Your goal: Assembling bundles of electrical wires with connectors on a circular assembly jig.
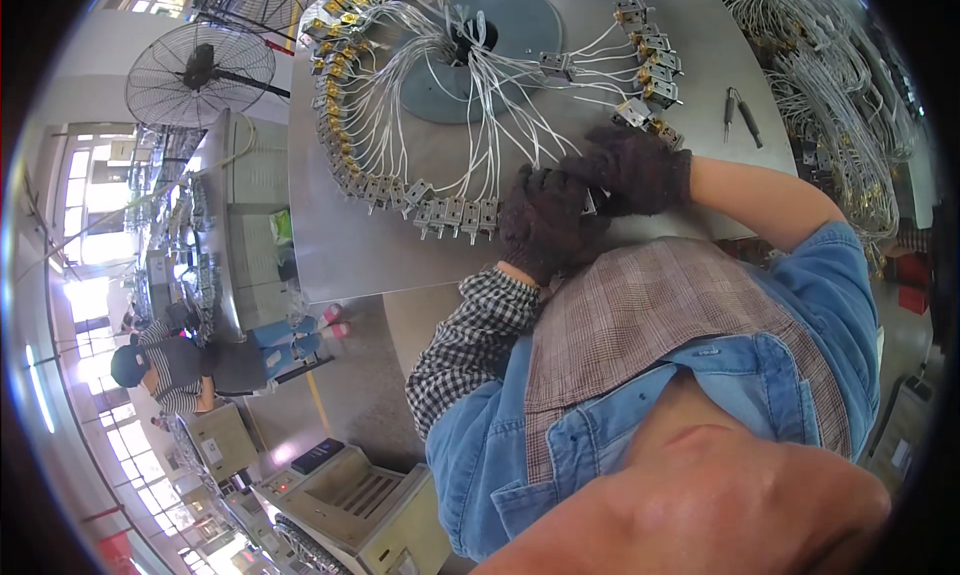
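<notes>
My left hand, in a dark knitted glove, is closed at the near edge of the metal table. Against it from the right presses my right hand, gloved alike, with its fingers curled in. A bit of a small silver metal part shows between them; the gloves hide most of it. White wires run from a round grey-green disc toward both hands. Small boxy metal parts on wire ends form a curved row left of my hands. More such parts stand beyond my right hand.
Two slim dark hand tools lie on the table at right. Thick bundles of wired parts are heaped past its right edge. A large fan and another person are off to the left, with a beige machine below.
</notes>
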Demonstrator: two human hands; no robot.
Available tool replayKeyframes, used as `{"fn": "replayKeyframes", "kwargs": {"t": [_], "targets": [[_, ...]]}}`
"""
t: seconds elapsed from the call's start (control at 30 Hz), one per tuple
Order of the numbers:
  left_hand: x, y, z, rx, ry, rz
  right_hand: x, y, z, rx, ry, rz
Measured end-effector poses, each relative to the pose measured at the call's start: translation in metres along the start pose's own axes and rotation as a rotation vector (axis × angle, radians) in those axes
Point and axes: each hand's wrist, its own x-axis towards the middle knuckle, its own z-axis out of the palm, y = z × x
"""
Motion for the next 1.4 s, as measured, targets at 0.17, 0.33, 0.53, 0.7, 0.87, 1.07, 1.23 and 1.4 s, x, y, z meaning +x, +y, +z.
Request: {"fn": "replayKeyframes", "kwargs": {"t": [0.17, 0.33, 0.53, 0.7, 0.87, 1.07, 1.23, 1.4], "targets": [[-0.003, -0.002, 0.005, 0.025, 0.022, -0.043, 0.005, -0.007, -0.012, 0.124, -0.028, 0.077], [-0.005, -0.005, 0.002, 0.001, -0.067, -0.095, 0.011, -0.016, -0.012, 0.395, -0.241, 0.254], [-0.004, -0.005, -0.002, 0.025, -0.013, -0.033, -0.012, -0.039, 0.012, 0.396, 0.102, 0.188], [0.002, 0.001, -0.020, -0.042, -0.258, -0.126, -0.028, -0.034, -0.024, -0.547, 0.395, 0.201], [-0.009, 0.002, -0.005, 0.032, 0.017, -0.114, -0.028, 0.013, -0.019, -0.417, 0.166, 0.485], [0.000, 0.020, -0.009, 0.242, 0.002, -0.062, -0.030, 0.006, -0.032, 0.108, 0.182, 0.475], [0.007, 0.022, -0.001, 0.210, -0.003, 0.075, -0.016, 0.022, -0.074, 0.094, 0.125, 0.553], [0.008, 0.026, -0.005, 0.126, -0.137, 0.048, -0.021, 0.038, -0.071, -0.434, -0.056, 0.602]]}}
